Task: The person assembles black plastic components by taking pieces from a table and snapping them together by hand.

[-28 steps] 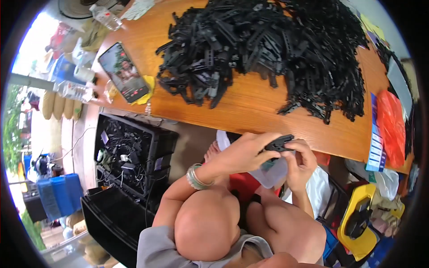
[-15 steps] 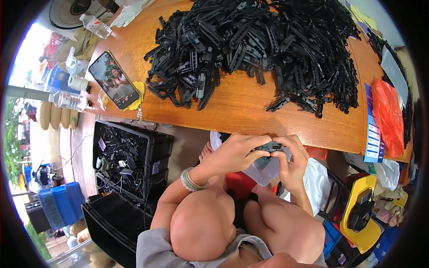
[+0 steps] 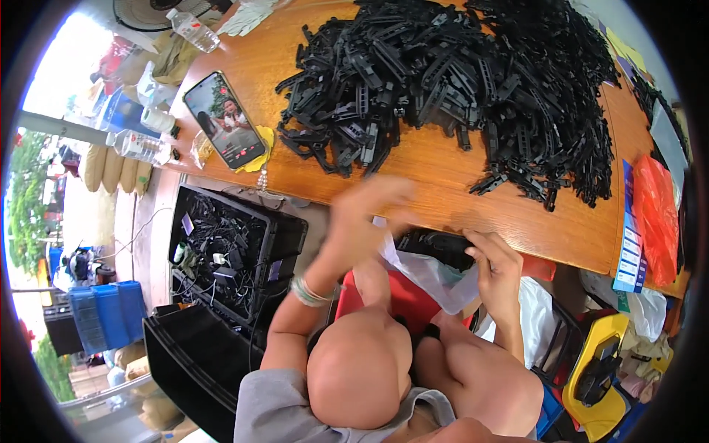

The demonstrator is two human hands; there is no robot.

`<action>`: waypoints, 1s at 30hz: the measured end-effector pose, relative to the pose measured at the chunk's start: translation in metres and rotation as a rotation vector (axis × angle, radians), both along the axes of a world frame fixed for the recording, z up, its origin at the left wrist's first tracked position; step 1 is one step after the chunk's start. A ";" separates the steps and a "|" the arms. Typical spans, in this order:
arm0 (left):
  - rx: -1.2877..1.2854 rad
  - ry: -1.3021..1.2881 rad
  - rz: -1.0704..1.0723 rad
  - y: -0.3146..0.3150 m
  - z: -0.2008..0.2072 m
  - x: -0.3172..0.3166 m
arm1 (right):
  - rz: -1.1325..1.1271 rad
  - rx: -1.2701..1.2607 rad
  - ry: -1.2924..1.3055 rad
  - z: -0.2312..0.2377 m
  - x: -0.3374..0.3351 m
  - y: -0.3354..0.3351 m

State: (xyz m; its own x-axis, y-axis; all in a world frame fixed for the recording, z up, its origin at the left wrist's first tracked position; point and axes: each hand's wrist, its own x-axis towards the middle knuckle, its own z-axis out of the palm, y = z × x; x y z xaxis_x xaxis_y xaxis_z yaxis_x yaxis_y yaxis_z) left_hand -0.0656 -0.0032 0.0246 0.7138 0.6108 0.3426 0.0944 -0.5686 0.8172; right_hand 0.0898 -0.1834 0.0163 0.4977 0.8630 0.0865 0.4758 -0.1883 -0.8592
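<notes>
My left hand (image 3: 369,218), smeared by motion, is over the table's front edge, just below the pile of black plastic parts (image 3: 413,74). Its fingers and thumb look apart, and no part shows between them. My right hand (image 3: 496,269) is below the table edge with curled fingers. A small gap shows between its thumb and fingertips, with nothing visible in it. Beneath and between the hands, a translucent plastic bag (image 3: 436,284) hangs over a red container (image 3: 354,295) between my legs. Dark items (image 3: 436,242) show at the bag's far side.
A phone (image 3: 225,122) lies on a yellow mat at the table's left, near plastic bottles (image 3: 193,31). A black crate (image 3: 221,251) of cables and parts stands at left. An orange bag (image 3: 656,218) lies at right, above a yellow chair (image 3: 598,376).
My hands have separated; the black part held between them is no longer seen in either. My left hand has moved left and up toward the table, and the whole view has shifted slightly.
</notes>
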 end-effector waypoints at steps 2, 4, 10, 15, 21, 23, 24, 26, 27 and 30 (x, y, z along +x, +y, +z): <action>0.402 -0.337 0.283 0.047 0.007 -0.022 | 0.035 0.099 -0.044 -0.002 -0.001 0.006; 0.154 -0.512 0.855 0.084 0.018 -0.052 | 0.021 0.119 -0.238 -0.002 0.008 -0.004; -0.452 -0.459 0.386 0.222 -0.020 -0.160 | -0.075 0.146 -0.203 -0.005 0.004 0.006; -0.246 -0.224 0.380 0.209 0.006 -0.142 | -0.133 0.149 -0.337 -0.010 0.012 0.009; 0.309 -0.480 0.958 0.206 0.014 -0.107 | -0.113 0.044 -0.525 -0.010 0.047 0.026; 0.802 -0.257 0.958 0.169 0.033 -0.070 | -0.083 0.005 -0.553 -0.011 0.051 0.029; 0.716 -0.112 0.736 0.171 0.021 -0.067 | -0.050 -0.020 -0.603 -0.012 0.051 0.031; 0.788 0.159 0.546 0.172 0.006 -0.038 | -0.004 -0.042 -0.652 -0.015 0.050 0.035; 0.765 0.317 0.524 0.184 -0.007 -0.028 | 0.016 -0.016 -0.651 -0.015 0.048 0.038; 0.504 0.699 0.620 0.197 -0.007 0.007 | 0.048 -0.048 -0.643 -0.007 0.049 0.036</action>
